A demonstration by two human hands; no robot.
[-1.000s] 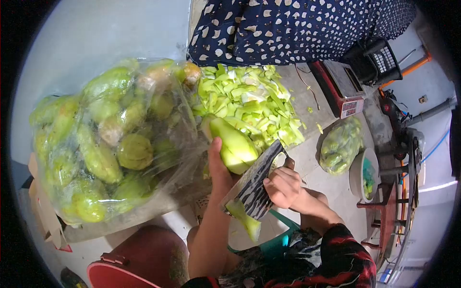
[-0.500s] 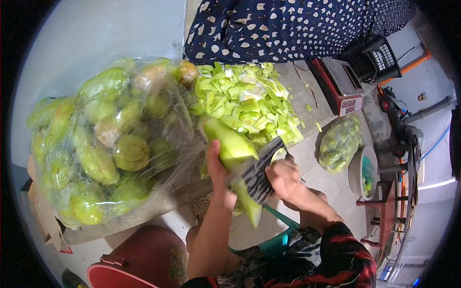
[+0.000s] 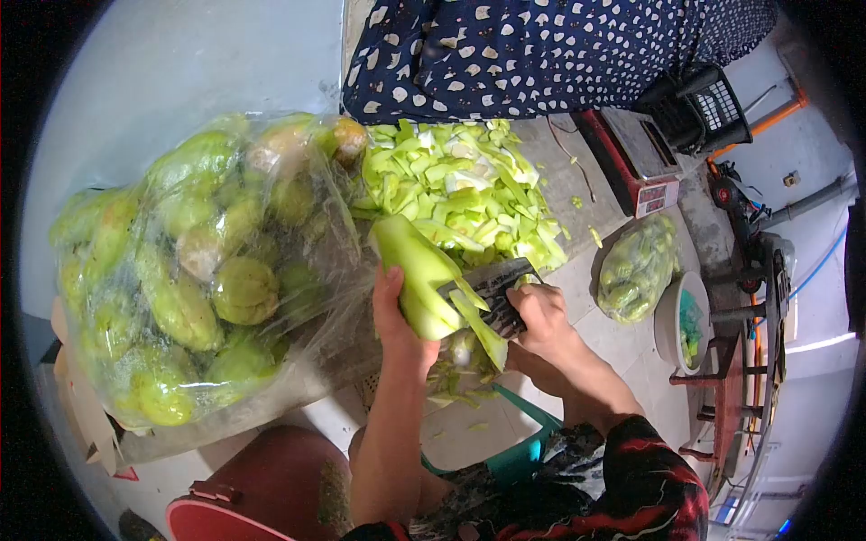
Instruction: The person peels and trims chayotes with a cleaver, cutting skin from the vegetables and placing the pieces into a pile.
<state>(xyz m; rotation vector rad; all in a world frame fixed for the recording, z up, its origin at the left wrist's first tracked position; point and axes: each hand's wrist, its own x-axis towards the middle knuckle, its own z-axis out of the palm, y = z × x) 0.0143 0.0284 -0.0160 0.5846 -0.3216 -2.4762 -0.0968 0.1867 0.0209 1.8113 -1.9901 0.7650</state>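
My left hand [image 3: 401, 320] is wrapped round the lower side of a pale green, peeled fruit [image 3: 415, 270]. In my right hand [image 3: 541, 316] is a wide blade with a dark, patterned face [image 3: 498, 293], its edge against the fruit's lower right side. A long strip of green flesh [image 3: 483, 334] hangs across the blade. Behind the fruit lies a heap of green peelings and slices [image 3: 460, 185]. To the left, a clear plastic bag [image 3: 207, 270] holds several whole green fruits.
A red scale [image 3: 636, 162] and a black basket [image 3: 708, 108] are at the upper right. Below them sit a filled bag [image 3: 636, 270] and a white bucket [image 3: 678, 325]. A red bin [image 3: 262, 487] stands at the lower left; patterned dark cloth [image 3: 532, 59] hangs at the top.
The blade has moved up against the fruit and lies flatter. The fruit has turned more upright in my left hand, and the hanging strip has shifted right.
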